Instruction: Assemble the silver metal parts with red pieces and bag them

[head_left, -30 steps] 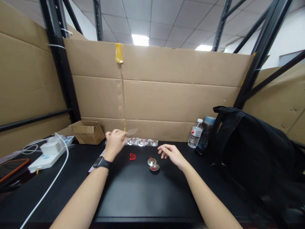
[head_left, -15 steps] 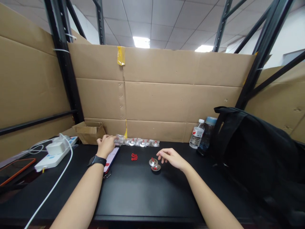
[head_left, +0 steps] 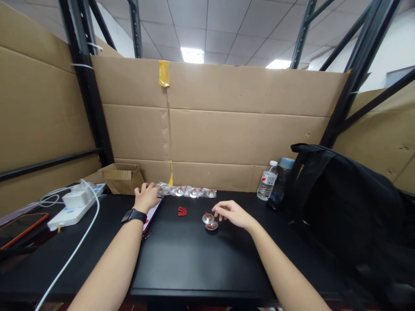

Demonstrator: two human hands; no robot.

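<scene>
A pair of small metal discs like finger cymbals [head_left: 212, 226], with red bits at their centres, rests on the black table, one partly over the other. My right hand [head_left: 231, 213] hovers just right of them, fingers loosely bent and apart, holding nothing that I can see. To the left, my left hand [head_left: 146, 197], a dark watch at its wrist, is over a phone [head_left: 151, 213] with its fingers spread. Its fingertips are by the left end of a row of plastic-wrapped metal discs [head_left: 193, 192]; whether they touch is unclear. A folded red cord [head_left: 182, 211] lies between the hands.
A small cardboard box [head_left: 121, 178] stands behind my left hand. Farther left are a white power strip [head_left: 76, 209] with cables and an orange-edged device [head_left: 22, 229]. Two bottles, one a clear water bottle [head_left: 267, 181], stand beside a black backpack [head_left: 350, 216] at right. Cardboard walls [head_left: 214, 129] enclose the table.
My left hand has shifted slightly to the right over the phone. My right hand, the metal discs and the red cord stay essentially where they were.
</scene>
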